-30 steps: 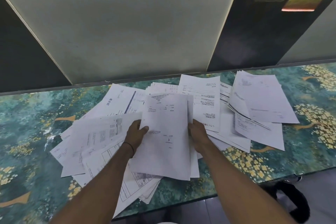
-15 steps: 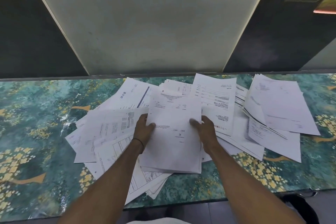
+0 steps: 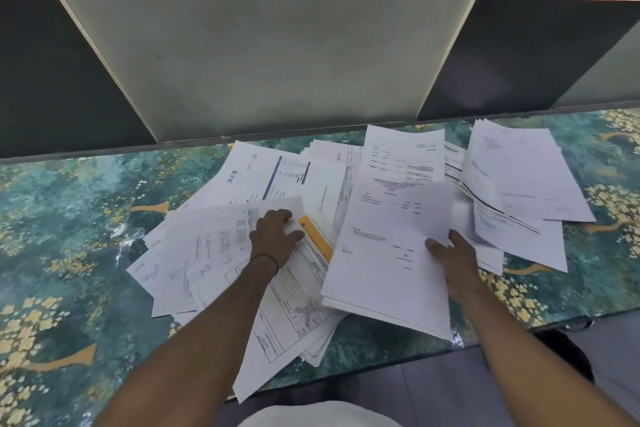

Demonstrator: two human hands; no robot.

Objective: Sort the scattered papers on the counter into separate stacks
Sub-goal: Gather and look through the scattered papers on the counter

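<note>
Across the middle of the frame, the papers (image 3: 214, 239) lie spread in a loose, overlapping heap on the green counter (image 3: 69, 218) with its yellow blossom pattern. My left hand (image 3: 275, 239) lies palm down on the heap a little left of centre. Its fingers are bent so the tips press a printed sheet, and the thumb is splayed toward a form (image 3: 317, 241) with a yellow band. Whether those fingers have caught an edge or only press, I cannot tell. A thin dark wristband (image 3: 268, 258) circles that wrist.

Right of centre, my right hand (image 3: 453, 260) grips a bundle (image 3: 388, 253) of white sheets by its right edge, thumb on top of the front page and the other fingers hidden beneath. The bundle is tilted, with its lower corner over the counter's near edge and its upper part overlapping the heap. At the right of the frame a separate stack (image 3: 519, 177) of sheets lies fanned on the counter, just beside the bundle. Behind the counter, at the top of the frame, a pale panel (image 3: 259, 45) rises between dark surfaces.
</note>
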